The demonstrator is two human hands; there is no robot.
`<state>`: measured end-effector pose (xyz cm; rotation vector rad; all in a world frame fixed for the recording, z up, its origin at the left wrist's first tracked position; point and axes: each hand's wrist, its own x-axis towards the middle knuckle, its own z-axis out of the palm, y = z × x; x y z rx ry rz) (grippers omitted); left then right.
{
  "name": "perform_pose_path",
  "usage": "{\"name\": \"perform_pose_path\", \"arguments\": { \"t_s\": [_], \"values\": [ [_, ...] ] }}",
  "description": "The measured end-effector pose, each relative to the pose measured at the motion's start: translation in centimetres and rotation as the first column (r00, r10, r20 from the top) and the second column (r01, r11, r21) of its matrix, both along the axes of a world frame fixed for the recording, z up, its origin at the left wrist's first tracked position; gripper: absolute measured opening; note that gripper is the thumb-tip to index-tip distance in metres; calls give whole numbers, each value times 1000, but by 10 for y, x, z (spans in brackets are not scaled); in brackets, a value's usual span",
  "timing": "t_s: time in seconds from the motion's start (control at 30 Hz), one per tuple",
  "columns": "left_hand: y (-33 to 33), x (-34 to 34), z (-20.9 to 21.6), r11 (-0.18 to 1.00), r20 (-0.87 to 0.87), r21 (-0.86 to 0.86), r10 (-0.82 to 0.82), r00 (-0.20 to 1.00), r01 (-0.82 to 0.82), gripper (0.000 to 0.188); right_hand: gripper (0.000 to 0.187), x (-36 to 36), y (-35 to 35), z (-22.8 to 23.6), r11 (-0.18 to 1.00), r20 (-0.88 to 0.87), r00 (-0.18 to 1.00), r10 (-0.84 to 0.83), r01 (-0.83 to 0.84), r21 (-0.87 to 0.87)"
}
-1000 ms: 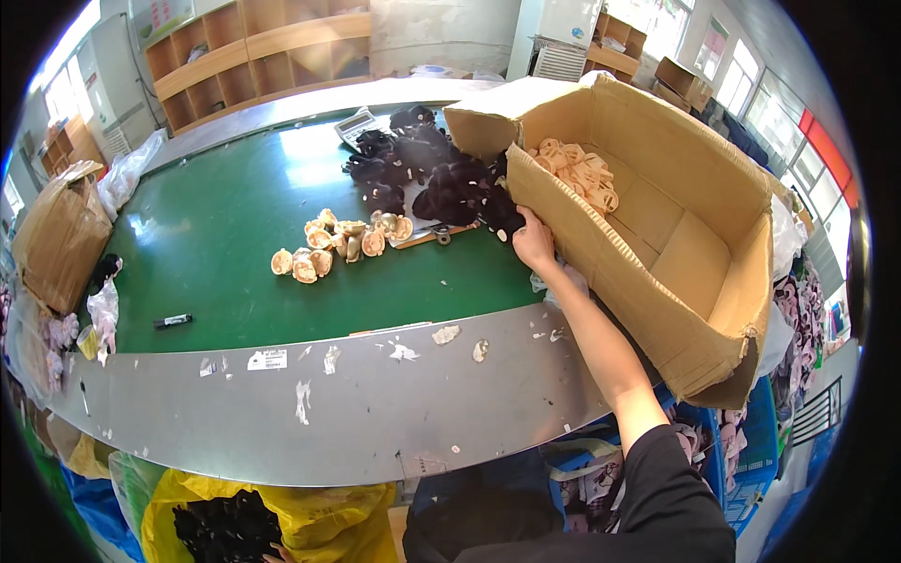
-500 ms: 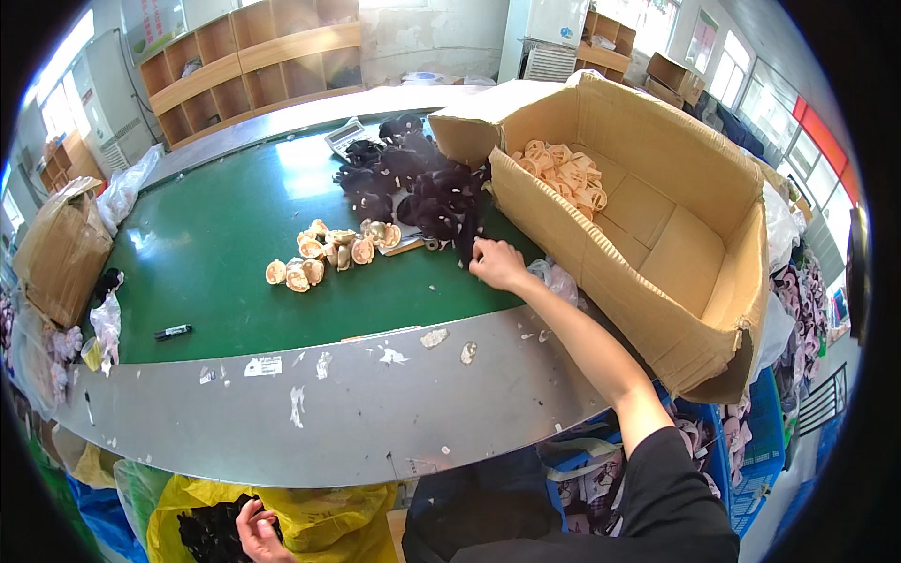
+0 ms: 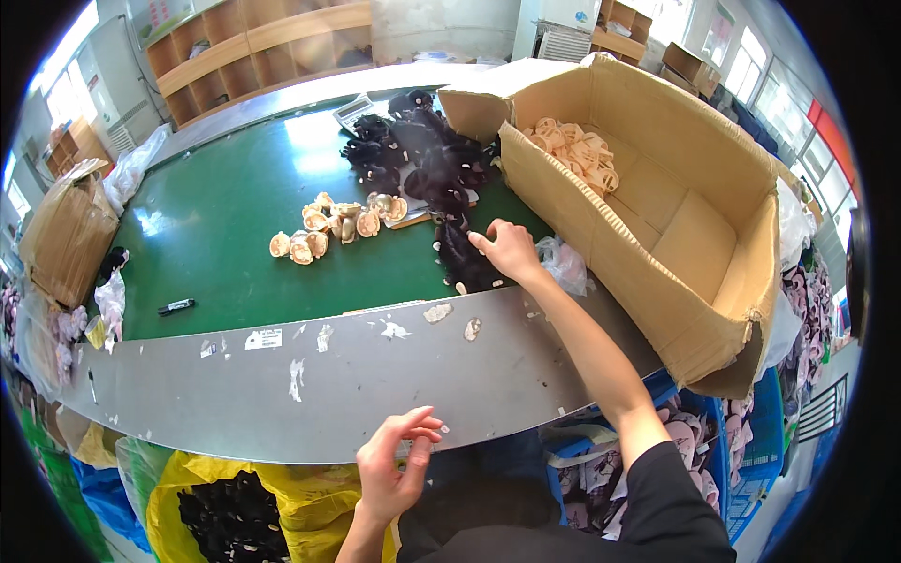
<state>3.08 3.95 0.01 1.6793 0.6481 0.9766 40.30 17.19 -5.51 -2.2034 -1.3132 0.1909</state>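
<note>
My right hand (image 3: 509,251) is over the green work surface, its thumb beside a strip of black fuzzy pieces (image 3: 462,255). Its thumb and fingers are apart, and I see nothing held between them. The strip runs from a larger heap of black fuzzy pieces (image 3: 422,155), dotted with small pale bits, toward the near metal edge. Low in front of the table, my left hand (image 3: 392,464) is raised with fingers loosely bent and thumb apart, holding nothing. Left of the heap lies a cluster of peach and beige rounded pieces (image 3: 314,246).
A large cardboard box (image 3: 638,239) with peach-coloured pieces (image 3: 572,155) stands at the right. A yellow bag (image 3: 319,497) holding black pieces (image 3: 235,516) hangs below the near edge. A marker pen (image 3: 176,307) lies at the left, a calculator (image 3: 355,111) behind the heap.
Black pieces now lie strung out from the heap toward the near edge, beside my right hand, which has opened. My left hand has risen from the yellow bag and moved right.
</note>
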Motion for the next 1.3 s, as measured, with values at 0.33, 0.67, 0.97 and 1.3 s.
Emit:
{"name": "perform_pose_path", "arguments": {
  "t_s": [0.33,0.67,0.97,1.3],
  "values": [
    [2,-51,-8,984,-126,-62,160,979,-169,29,29,-57,25,31,912,-182,894,410,-398,101],
    [18,-28,-1,931,134,-244,309,941,-271,77,37,-193,-116,106,580,-478,423,770,-777,246],
    [5,-33,-9,753,441,-649,255,861,110,42,20,-205,-151,74,798,-893,164,419,-536,276],
    [-11,-43,-25,393,442,-867,322,837,307,58,10,-216,-170,52,876,-942,114,315,-416,243]
  ]
}}
